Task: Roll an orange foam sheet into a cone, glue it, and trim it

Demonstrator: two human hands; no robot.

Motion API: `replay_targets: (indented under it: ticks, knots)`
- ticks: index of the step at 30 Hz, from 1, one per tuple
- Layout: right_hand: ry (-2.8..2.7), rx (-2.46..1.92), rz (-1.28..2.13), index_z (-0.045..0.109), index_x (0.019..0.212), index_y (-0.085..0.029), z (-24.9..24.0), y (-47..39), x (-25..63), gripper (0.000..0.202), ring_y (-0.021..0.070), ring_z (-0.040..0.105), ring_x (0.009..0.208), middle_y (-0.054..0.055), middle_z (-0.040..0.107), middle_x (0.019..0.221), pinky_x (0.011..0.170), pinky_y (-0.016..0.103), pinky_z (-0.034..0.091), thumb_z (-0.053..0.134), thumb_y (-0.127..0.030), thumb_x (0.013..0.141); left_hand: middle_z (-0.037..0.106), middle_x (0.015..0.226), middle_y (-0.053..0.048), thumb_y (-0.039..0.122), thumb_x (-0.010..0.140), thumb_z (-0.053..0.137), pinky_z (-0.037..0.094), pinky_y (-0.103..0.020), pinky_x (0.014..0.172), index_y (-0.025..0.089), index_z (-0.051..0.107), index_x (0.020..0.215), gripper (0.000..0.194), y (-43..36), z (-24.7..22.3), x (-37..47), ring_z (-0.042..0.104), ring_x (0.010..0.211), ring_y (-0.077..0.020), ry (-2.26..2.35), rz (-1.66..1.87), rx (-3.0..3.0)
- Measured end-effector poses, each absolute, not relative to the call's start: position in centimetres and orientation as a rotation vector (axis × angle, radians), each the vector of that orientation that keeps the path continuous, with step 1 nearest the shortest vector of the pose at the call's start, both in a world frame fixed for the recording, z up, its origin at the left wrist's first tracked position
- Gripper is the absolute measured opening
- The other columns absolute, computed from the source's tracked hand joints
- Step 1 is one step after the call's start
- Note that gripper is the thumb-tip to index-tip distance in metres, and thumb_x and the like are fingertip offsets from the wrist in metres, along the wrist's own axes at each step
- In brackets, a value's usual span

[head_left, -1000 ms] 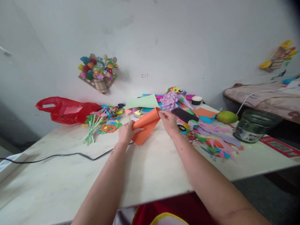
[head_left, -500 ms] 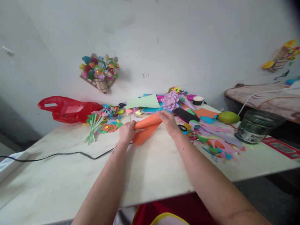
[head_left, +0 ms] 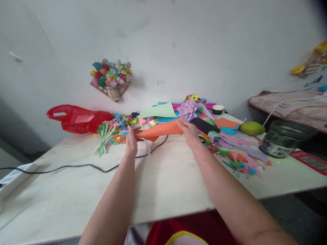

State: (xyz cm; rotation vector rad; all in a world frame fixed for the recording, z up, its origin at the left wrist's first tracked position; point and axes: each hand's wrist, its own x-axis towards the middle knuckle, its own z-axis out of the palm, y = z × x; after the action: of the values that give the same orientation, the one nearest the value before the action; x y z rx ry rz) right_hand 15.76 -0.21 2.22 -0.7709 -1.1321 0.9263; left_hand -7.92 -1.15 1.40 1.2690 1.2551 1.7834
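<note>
A sheet of orange craft paper (head_left: 160, 130), rolled into a long cone-like shape, is held up between my two hands above the table. My left hand (head_left: 131, 140) is at its narrow left end, some fingers spread behind and the tip between them and the thumb. At the wider right end, my right hand (head_left: 190, 133) pinches the edge between thumb and fingers. Below the paper, a small pale upright object (head_left: 149, 149) shows beside a black cord (head_left: 94, 166); what it is I cannot tell.
Pale green stems (head_left: 104, 139), paper flowers (head_left: 119, 139) and a red plastic bag (head_left: 79, 119) lie left. Behind are coloured sheets (head_left: 159, 110) and a lilac flower (head_left: 187, 109). To the right are paper scraps (head_left: 242, 163), a green fruit (head_left: 252, 128) and a glass jar (head_left: 283, 137).
The orange paper's loose lower flap has swung up and back, so less of it hangs down. My left hand has shifted left and its fingers have loosened; my right hand still pinches.
</note>
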Motion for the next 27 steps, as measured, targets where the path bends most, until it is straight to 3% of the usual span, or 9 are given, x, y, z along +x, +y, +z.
replay_targets:
  ticks: [4, 9, 15, 20, 27]
  knots:
    - [-1.047, -0.832, 0.945, 0.064, 0.070, -0.016, 1.74, 0.31, 15.91, 0.035, 0.0107, 0.048, 0.049, -0.002, 0.056, 0.055, 0.039, 0.021, 0.031, 0.065, -0.049, 0.059, 0.059, 0.084, -0.009, 0.064, 0.075, 0.034, 0.045, -0.023, 0.042, 0.015, 0.062, 0.090, 0.059, -1.34, 1.55, -7.91, 0.055, 0.064, -0.0151, 1.114, 1.783, 1.252]
    - [-0.967, -0.899, 0.937, 0.059, 0.066, -0.016, 1.62, 0.47, 15.93, 0.037, 0.0089, 0.043, 0.043, -0.004, 0.050, 0.050, 0.034, 0.020, 0.026, 0.067, -0.051, 0.057, 0.056, 0.088, -0.007, 0.058, 0.075, 0.043, 0.046, -0.020, 0.042, 0.017, 0.062, 0.091, 0.048, -1.98, 1.78, -7.50, 0.052, 0.066, -0.0132, 1.160, 1.791, 1.457]
    - [-0.936, -0.948, 0.945, 0.055, 0.060, -0.017, 1.81, 0.09, 15.54, 0.036, 0.0083, 0.039, 0.041, -0.004, 0.046, 0.047, 0.032, 0.020, 0.024, 0.068, -0.050, 0.055, 0.044, 0.065, 0.000, 0.058, 0.078, 0.039, 0.039, -0.017, 0.035, 0.017, 0.054, 0.076, 0.043, -1.81, 1.63, -7.27, 0.042, 0.046, -0.0065, 1.359, 1.793, 1.522]
    - [-0.905, -0.958, 0.962, 0.057, 0.062, -0.016, 1.61, 0.29, 15.49, 0.036, 0.0085, 0.040, 0.040, -0.004, 0.047, 0.048, 0.030, 0.021, 0.024, 0.069, -0.049, 0.054, 0.049, 0.071, 0.001, 0.055, 0.075, 0.047, 0.041, -0.016, 0.036, 0.018, 0.048, 0.086, 0.039, -1.43, 1.61, -7.29, 0.053, 0.053, -0.0087, 1.314, 1.919, 1.458]
    - [-0.869, -0.971, 0.958, 0.056, 0.061, -0.017, 1.51, 0.36, 15.58, 0.034, 0.0085, 0.041, 0.041, -0.003, 0.048, 0.049, 0.030, 0.020, 0.023, 0.068, -0.048, 0.055, 0.053, 0.066, 0.003, 0.046, 0.065, 0.062, 0.045, -0.019, 0.041, 0.016, 0.050, 0.077, 0.035, -1.31, 1.54, -7.70, 0.053, 0.049, -0.0075, 1.407, 2.055, 1.425]
